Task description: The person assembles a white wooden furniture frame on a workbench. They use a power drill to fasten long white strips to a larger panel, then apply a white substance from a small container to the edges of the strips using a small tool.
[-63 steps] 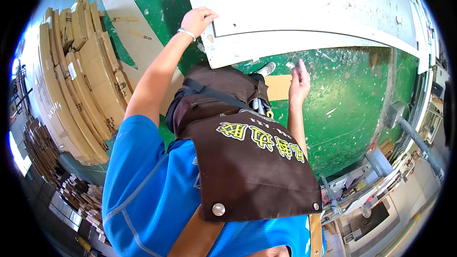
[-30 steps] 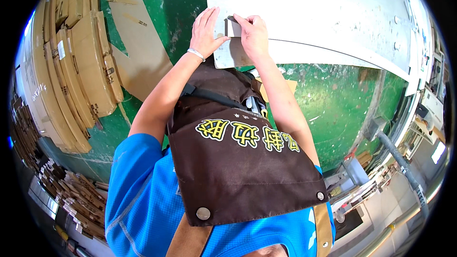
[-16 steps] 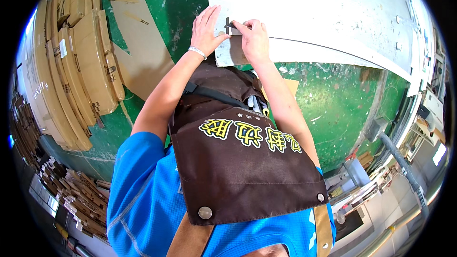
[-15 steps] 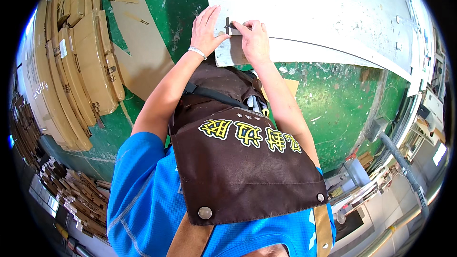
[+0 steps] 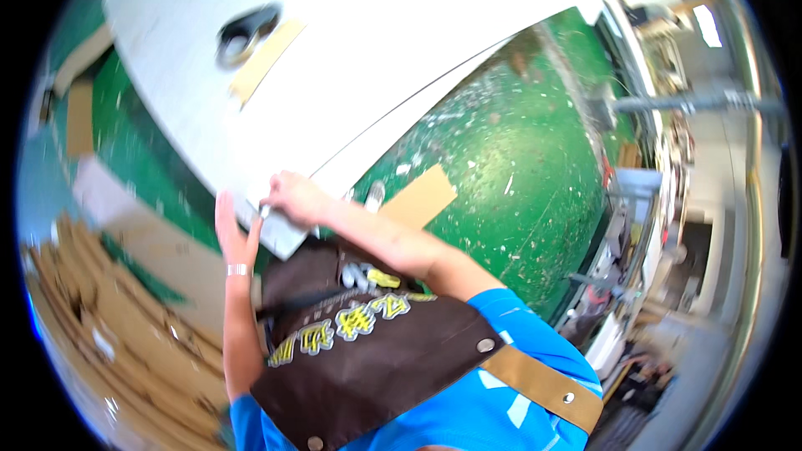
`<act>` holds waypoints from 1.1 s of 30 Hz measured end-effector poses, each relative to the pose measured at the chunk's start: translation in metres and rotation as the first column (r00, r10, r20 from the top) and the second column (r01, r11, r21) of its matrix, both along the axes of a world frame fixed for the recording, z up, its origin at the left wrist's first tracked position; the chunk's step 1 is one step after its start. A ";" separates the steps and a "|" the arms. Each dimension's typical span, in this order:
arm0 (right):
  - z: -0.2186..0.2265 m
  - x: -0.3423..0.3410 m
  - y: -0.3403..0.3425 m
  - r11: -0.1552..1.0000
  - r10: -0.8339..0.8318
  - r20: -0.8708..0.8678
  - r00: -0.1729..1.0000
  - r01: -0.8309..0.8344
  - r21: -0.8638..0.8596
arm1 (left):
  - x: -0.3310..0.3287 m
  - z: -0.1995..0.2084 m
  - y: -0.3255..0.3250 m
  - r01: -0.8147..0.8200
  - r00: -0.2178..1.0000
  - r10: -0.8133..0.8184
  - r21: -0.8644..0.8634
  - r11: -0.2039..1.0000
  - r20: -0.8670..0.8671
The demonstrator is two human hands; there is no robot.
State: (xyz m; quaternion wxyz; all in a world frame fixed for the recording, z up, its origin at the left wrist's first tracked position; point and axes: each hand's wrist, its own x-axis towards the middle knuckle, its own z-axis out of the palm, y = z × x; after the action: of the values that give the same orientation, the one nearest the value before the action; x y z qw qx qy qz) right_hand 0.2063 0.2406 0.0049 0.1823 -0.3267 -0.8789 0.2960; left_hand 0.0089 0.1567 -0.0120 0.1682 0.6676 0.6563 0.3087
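Observation:
A white board (image 5: pixel 334 58) lies in front of me, with my two hands at its near left corner. My left hand (image 5: pixel 236 230) rests at the board's left edge, fingers straight and thumb stretched toward the other hand. Close beside it, my right hand (image 5: pixel 298 199) is closed in a pinch at the corner. A small pale bit shows at its fingertips; blur hides what it is. Farther up the board are a black-and-tan thing like a tape dispenser (image 5: pixel 266 18) and a tan cardboard strip (image 5: pixel 266 63).
Flattened cardboard (image 5: pixel 125 342) is stacked at the lower left. A cardboard piece (image 5: pixel 422 196) lies over the green floor (image 5: pixel 493 142) right of my right hand. A grey pipe (image 5: pixel 677 103) runs along the right. My brown apron (image 5: pixel 376 367) carries tools in its pocket.
My view has swung round, so the board's corner and both hands now appear lower and farther left. The black-and-tan thing has come into view. Both hands stay at the corner.

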 end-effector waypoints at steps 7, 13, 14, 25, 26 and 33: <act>-0.002 0.006 -0.007 0.994 -0.056 0.008 0.998 0.055 0.096 | -0.018 -0.005 0.030 0.260 0.954 -0.266 -0.062 0.964 -0.138; -0.008 0.004 -0.013 0.993 -0.033 0.004 0.999 0.032 0.116 | -0.025 0.003 0.030 0.299 0.903 -0.320 -0.114 0.947 -0.288; -0.012 0.005 -0.012 0.994 -0.014 -0.015 1.000 0.016 0.112 | -0.026 -0.001 0.030 0.313 0.893 -0.328 -0.098 0.945 -0.309; -0.040 0.019 0.009 0.990 0.138 -0.141 0.980 -0.134 0.037 | -0.031 -0.013 0.042 0.308 0.908 -0.316 -0.073 0.949 -0.275; -0.040 0.029 0.011 0.997 0.071 -0.216 0.974 -0.069 0.016 | -0.029 -0.014 0.043 0.294 0.926 -0.285 -0.001 0.956 -0.247; -0.042 0.144 -0.026 0.645 -0.737 -0.275 0.617 0.522 -0.557 | 0.091 0.000 0.106 0.442 0.880 -0.437 -0.014 0.897 -0.185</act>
State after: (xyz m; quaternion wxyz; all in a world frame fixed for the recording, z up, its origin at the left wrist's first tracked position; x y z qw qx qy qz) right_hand 0.3507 0.2143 -0.0376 0.4124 -0.5684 -0.5398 0.4642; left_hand 0.0996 0.2630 -0.0116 0.1632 0.8267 0.4961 0.2091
